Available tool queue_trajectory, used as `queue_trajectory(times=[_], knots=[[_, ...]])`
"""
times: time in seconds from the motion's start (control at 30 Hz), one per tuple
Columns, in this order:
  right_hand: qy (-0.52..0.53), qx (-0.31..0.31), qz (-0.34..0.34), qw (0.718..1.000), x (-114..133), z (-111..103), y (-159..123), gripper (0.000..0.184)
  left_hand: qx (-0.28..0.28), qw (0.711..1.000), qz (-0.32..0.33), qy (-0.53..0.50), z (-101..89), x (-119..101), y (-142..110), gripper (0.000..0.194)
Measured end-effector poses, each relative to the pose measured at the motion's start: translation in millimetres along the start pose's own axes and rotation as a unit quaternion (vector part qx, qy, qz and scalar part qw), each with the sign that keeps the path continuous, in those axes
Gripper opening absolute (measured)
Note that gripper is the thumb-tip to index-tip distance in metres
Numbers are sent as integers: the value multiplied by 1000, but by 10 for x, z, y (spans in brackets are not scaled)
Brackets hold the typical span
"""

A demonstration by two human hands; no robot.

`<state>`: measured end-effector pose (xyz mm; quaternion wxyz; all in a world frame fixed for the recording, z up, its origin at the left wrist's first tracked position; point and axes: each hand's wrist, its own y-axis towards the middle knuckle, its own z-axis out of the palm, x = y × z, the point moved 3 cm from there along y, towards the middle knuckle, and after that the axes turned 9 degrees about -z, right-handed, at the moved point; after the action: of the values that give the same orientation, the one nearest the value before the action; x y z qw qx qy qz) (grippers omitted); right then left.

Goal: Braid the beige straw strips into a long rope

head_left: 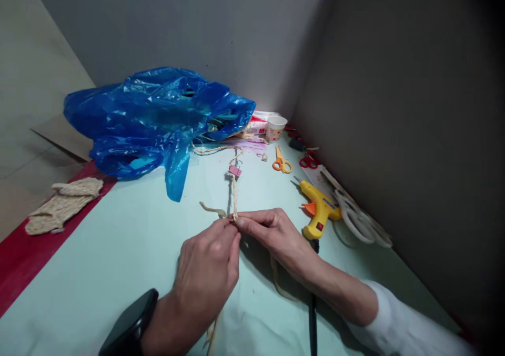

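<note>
- Left hand [211,256] and right hand [282,240] are meeting over the table [158,216], each grip pinching a straw braid's [235,190] near end.
- The braid is stretching lengthwise away from both, towards a pink clip [235,171].

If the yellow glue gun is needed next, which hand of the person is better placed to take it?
Probably the right hand: it is nearer to the glue gun, which lies to its right. The left hand is farther away. Both are at the pale cord.
</note>
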<state>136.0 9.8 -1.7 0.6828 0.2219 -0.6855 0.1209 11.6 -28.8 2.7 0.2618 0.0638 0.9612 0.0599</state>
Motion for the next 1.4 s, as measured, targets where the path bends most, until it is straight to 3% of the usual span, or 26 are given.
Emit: queue_trajectory(times=[0.1,0.2,0.27,0.33,0.4,0.43,0.47,0.53,0.6,0.67,0.77,0.9,0.97,1.07,1.23,1.4], knots=[[46,-22,18,999,-18,19,4,26,13,993,42,112,44,-73,-92,33],[53,-32,42,997,17,6,-6,27,-20,993,83,77,-61,-121,-128,25],[26,-35,49,998,54,-21,-17,27,-65,996,59,-11,-201,-80,-60,23],[5,-38,55,998,74,-48,-26,26,-99,991,-24,-86,-311,20,68,22],[20,-23,51,998,71,-57,-24,26,-25,977,-87,-192,-294,98,204,14],[37,-10,43,998,65,-56,-19,26,72,955,-102,-268,-228,108,252,13],[53,4,31,998,60,-55,-12,26,174,915,-118,-344,-149,103,274,14],[60,32,16,998,50,-58,-3,26,264,839,-169,-446,-35,99,271,15],[1,46,7,999,57,-75,-4,26,270,800,-215,-491,26,108,240,15],[-108,51,-5,993,90,-92,-16,27,262,788,-233,-506,46,116,203,15],[-271,37,-28,962,163,-89,-47,30,242,800,-232,-497,32,124,178,15],[-424,25,-44,904,198,-33,-93,27,178,872,-207,-406,-31,113,202,16],[-497,18,-80,864,202,-4,-120,25,140,907,-200,-344,-62,102,208,20],[-589,8,-162,792,213,42,-166,17,102,935,-189,-284,-74,90,199,21],[-645,-4,-308,699,227,152,-242,22,108,925,-186,-312,-16,100,196,18],[-660,-2,-355,662,178,267,-300,25,133,884,-207,-397,5,139,212,14]])
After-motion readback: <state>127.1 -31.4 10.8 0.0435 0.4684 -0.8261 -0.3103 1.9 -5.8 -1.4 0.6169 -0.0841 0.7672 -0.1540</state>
